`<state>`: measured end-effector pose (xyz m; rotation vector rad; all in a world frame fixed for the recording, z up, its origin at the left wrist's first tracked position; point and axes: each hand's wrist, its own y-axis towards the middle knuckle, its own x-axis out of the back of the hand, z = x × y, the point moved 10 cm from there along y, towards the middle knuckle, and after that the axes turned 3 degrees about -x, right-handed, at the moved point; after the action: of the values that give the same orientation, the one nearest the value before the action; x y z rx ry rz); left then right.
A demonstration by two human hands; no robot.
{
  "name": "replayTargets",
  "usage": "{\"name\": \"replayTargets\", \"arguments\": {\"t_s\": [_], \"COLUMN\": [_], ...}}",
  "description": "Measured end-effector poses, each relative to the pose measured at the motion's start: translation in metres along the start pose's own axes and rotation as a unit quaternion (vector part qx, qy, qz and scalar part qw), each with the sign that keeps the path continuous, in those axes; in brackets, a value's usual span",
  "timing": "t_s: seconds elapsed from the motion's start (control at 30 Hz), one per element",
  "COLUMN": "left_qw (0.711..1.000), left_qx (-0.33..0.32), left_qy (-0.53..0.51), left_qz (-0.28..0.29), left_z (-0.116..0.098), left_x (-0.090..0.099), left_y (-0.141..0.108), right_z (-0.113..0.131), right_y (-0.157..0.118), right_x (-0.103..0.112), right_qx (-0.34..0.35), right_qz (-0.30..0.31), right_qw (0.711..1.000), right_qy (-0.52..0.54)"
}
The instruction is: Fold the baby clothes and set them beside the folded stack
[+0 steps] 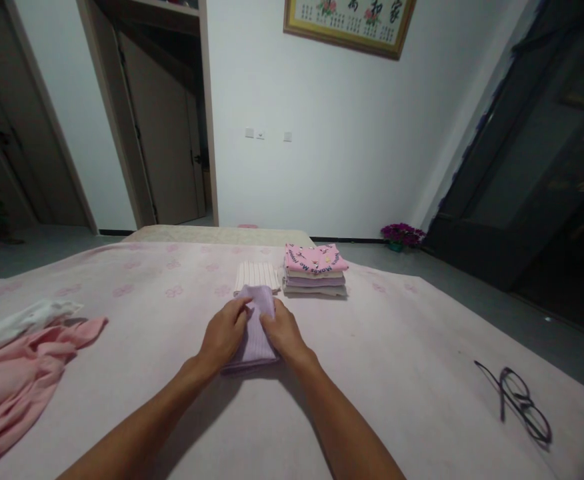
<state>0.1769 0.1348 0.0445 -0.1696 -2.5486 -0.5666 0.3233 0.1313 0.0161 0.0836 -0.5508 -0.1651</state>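
A lavender ribbed garment, folded into a narrow rectangle, lies in front of me with its far end lifted a little. My left hand grips its left edge, thumb on top. On the opposite edge, my right hand holds it the same way, with the fingers partly hidden underneath. Just beyond the lavender garment lies a folded cream striped garment. To the right of that sits a neat stack of folded clothes, topped by a pink printed garment.
A pale pink floral sheet covers the surface. Crumpled pink clothing and a white garment lie at the left. Black-framed eyeglasses rest at the right. Purple flowers stand on the floor by the wall.
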Motion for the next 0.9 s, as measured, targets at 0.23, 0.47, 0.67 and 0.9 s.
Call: {"name": "replayTargets", "arguments": {"t_s": [0.23,0.47,0.67,0.9], "left_qw": [0.957,0.94,0.978,0.995], "left_qx": [-0.099,-0.107,-0.098,0.022], "left_qy": [0.246,0.311,0.169,0.065], "left_qz": [0.117,0.087,0.072,-0.079], "left_z": [0.007,0.009,0.006,0.06], "left_x": [-0.067,-0.086,-0.067,0.057], "left_y": [-0.006,-0.013,-0.017,-0.032], "right_z": [-0.002,-0.04,-0.037,-0.019], "right_y": [-0.001,0.006,0.001,-0.009], "right_x": [0.022,0.022,0.024,0.023], "right_qx": [0.018,-0.051,-0.073,-0.073], "right_qz": [-0.08,-0.004,0.006,0.01], "right_qw": [0.968,0.959,0.959,0.964], "right_qy": [-0.238,-0.277,-0.274,-0.254]}}
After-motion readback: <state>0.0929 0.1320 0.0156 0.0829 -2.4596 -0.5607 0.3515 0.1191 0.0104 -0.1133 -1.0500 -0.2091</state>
